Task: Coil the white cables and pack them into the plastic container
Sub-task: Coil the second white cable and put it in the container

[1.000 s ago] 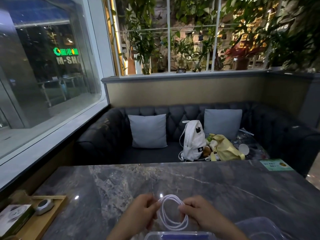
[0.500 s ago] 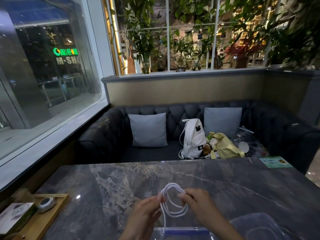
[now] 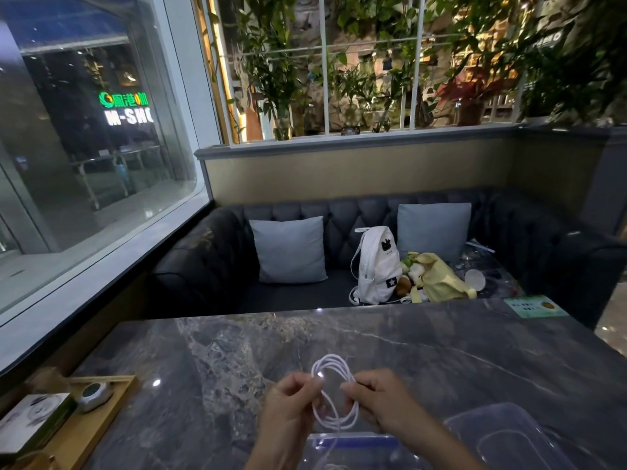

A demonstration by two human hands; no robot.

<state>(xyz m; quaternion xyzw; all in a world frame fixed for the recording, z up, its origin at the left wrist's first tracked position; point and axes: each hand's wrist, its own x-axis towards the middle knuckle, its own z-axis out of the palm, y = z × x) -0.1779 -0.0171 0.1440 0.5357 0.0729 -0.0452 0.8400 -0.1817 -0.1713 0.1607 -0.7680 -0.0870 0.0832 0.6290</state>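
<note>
I hold the cable (image 3: 334, 391) in both hands above the table (image 3: 424, 361), wound into a loose coil of several loops that stands almost upright. My left hand (image 3: 288, 412) pinches the coil's left side between thumb and fingertips, and my right hand (image 3: 380, 398) pinches its right side the same way. One strand hangs from the bottom of the coil, down toward the container (image 3: 353, 449).

The container is clear plastic with a blue rim. It sits on the table just below the coil, at the near edge, and my wrists hide part of it. I cannot tell what lies inside it. Its clear lid (image 3: 509, 435) lies flat on the table to the right of the coil, just beside my right forearm.

Well to the left of the coil, at the table's corner, a wooden tray (image 3: 98, 422) carries a small grey round device (image 3: 93, 395) and a box (image 3: 30, 422). Far beyond the coil, past the table's far edge, a dark sofa (image 3: 210, 266) holds two grey cushions (image 3: 290, 249), a white backpack (image 3: 376, 266) and a yellow bag (image 3: 441, 279). A green card (image 3: 534, 307) lies at the table's far right corner.
</note>
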